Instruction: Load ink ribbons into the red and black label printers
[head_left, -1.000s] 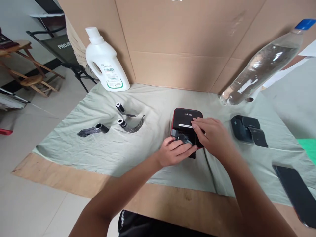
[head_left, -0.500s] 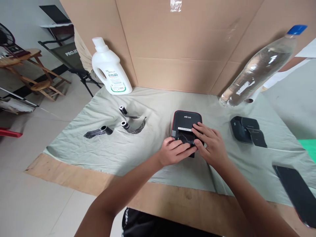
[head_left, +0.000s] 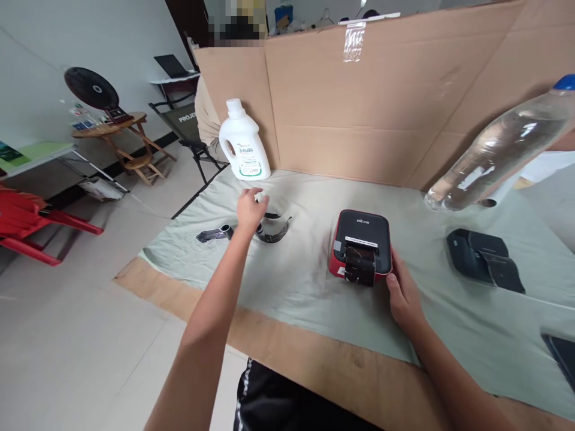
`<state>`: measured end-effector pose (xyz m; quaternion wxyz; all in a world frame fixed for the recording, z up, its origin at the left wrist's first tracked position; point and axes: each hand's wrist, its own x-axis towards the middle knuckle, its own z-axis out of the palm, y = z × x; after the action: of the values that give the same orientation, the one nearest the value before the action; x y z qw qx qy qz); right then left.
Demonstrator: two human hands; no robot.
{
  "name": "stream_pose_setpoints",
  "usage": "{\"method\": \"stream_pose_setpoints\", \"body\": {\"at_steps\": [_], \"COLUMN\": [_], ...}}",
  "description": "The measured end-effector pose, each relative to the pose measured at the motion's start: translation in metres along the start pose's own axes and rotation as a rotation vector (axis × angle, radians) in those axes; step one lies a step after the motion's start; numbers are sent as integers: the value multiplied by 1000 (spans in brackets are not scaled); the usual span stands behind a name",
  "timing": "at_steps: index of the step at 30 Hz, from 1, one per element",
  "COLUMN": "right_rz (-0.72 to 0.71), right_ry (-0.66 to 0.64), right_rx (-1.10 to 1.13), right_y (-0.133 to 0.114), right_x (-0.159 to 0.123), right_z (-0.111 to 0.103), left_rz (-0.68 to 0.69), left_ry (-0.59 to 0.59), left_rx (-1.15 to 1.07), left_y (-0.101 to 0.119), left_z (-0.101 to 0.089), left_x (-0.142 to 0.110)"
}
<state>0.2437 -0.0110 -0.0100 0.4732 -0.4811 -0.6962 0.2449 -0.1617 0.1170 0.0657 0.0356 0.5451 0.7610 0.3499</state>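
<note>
A small black and red label printer (head_left: 362, 245) sits on the pale green cloth (head_left: 305, 281), with a dark roll showing at its front. My right hand (head_left: 402, 293) rests against the printer's near right corner, fingers curled along its side. My left hand (head_left: 250, 209) has reached out to the left over the black ribbon rolls (head_left: 269, 226); its fingers are curled down on one of them. Another black roll (head_left: 215, 233) with a loose tail lies just left of that hand.
A white detergent bottle (head_left: 244, 149) stands at the back left against the cardboard wall (head_left: 381, 114). A clear plastic bottle (head_left: 498, 152) leans at the right. A black device (head_left: 483, 260) and a phone (head_left: 563, 356) lie right of the printer. Chairs stand on the floor to the left.
My left hand left the printer and reached out left to the ribbon rolls. My right hand slid from the printer's top to its right side. The view swung up and left.
</note>
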Motion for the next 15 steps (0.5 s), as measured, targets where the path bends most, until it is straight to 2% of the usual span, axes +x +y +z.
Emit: {"method": "stream_pose_setpoints", "body": {"at_steps": [2,4,7,9,12,15], "right_rz": [0,-5,-9,1,25,34], "right_ry": [2,-6,-7,10,19,15], "right_rx": [-23,-40,-59,-63,-76,-87], "right_y": [0,1,4,6,9,10], "right_x": [2,1,-1,-2,-2,-1], "right_z": [0,-1,-2,-3,-2,-1], "left_rz": [-131,-157,-101,-29,94,212], "left_ry": [-167,-282,-270,-213,-162,-261], "left_rx": [151,212,219,215,208,198], "left_y": [-15,-22,-22,-21,-27,-44], "left_z": [-8,-11,-25,-49,-96,-129], "left_x": [28,44,48,38,10,-28]}}
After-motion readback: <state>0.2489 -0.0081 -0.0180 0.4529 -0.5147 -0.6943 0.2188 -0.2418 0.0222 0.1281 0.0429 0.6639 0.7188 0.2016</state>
